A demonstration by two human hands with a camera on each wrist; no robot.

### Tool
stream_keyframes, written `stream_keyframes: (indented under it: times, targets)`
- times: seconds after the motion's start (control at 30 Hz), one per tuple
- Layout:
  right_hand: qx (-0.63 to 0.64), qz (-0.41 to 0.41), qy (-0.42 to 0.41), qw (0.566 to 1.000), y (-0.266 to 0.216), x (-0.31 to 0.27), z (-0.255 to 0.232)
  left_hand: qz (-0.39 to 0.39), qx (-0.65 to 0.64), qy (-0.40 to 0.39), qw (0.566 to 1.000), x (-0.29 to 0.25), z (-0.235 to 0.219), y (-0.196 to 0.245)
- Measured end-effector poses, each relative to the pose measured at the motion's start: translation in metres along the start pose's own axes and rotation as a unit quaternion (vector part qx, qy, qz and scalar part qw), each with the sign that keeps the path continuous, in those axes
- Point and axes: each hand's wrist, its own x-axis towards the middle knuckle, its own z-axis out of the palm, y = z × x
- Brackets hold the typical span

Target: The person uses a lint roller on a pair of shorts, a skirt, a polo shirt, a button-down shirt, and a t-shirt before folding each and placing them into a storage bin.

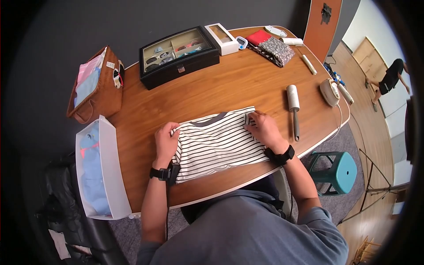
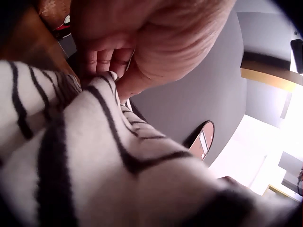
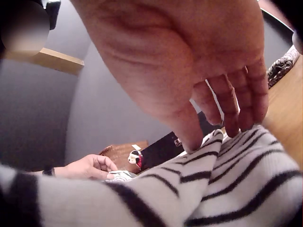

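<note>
A white shirt with black stripes point(image 1: 216, 145) and a dark neckband lies on the wooden table, its neckline facing away from the person. At its upper left corner the left hand point(image 1: 167, 142) pinches the fabric; in the left wrist view, thumb and fingers of that hand point(image 2: 142, 42) hold a raised fold of the striped cloth point(image 2: 94, 142). The right hand point(image 1: 266, 130) pinches the upper right part near the shoulder. In the right wrist view its thumb and fingertips point(image 3: 203, 85) meet at a fold of the shirt point(image 3: 227, 175).
A lint roller point(image 1: 293, 99) and a white iron point(image 1: 329, 92) lie to the right. At the back stand a black glasses case point(image 1: 179, 75), a white box point(image 1: 227, 46) and folded fabrics point(image 1: 276, 51). A brown basket point(image 1: 104, 97) and white bin point(image 1: 115, 176) are left; a teal stool point(image 1: 344, 172) is right.
</note>
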Motion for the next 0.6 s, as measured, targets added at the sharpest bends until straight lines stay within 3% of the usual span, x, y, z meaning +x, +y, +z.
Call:
stream_keyframes:
  times: [0.13, 0.2, 0.27, 0.33, 0.4, 0.47, 0.5, 0.57, 0.6]
  targets:
    - [0.015, -0.041, 0.039, 0.998, -0.001, 0.010, 0.004, -0.042, 0.047, -0.035, 0.997, 0.002, -0.005, 0.027]
    - [0.029, -0.066, 0.049, 0.996, 0.002, 0.019, 0.011, 0.031, 0.029, -0.022, 0.999, 0.003, -0.004, 0.025]
    - [-0.005, -0.059, -0.014, 0.998, 0.003, 0.027, 0.014, 0.009, 0.039, -0.042, 0.998, 0.006, -0.005, 0.015]
    - [0.012, -0.061, -0.021, 0.998, 0.002, 0.028, 0.011, -0.027, 0.037, -0.059, 0.997, 0.008, -0.006, 0.014]
    - [0.029, -0.062, -0.031, 0.997, -0.002, 0.025, 0.004, -0.015, 0.030, -0.045, 0.998, 0.008, -0.007, 0.021]
    - [0.091, -0.049, 0.047, 0.994, -0.007, 0.019, -0.003, -0.004, 0.011, -0.032, 0.999, 0.010, -0.007, 0.021]
    - [0.091, -0.049, 0.046, 0.994, -0.007, 0.019, -0.003, -0.005, 0.011, -0.032, 0.999, 0.012, -0.006, 0.021]
    - [0.034, -0.002, 0.074, 0.997, -0.003, 0.016, -0.002, 0.074, 0.133, -0.055, 0.987, 0.015, -0.003, 0.023]
    - [-0.022, 0.033, 0.027, 0.999, 0.004, 0.015, 0.003, 0.061, 0.211, -0.078, 0.973, 0.016, -0.001, 0.026]
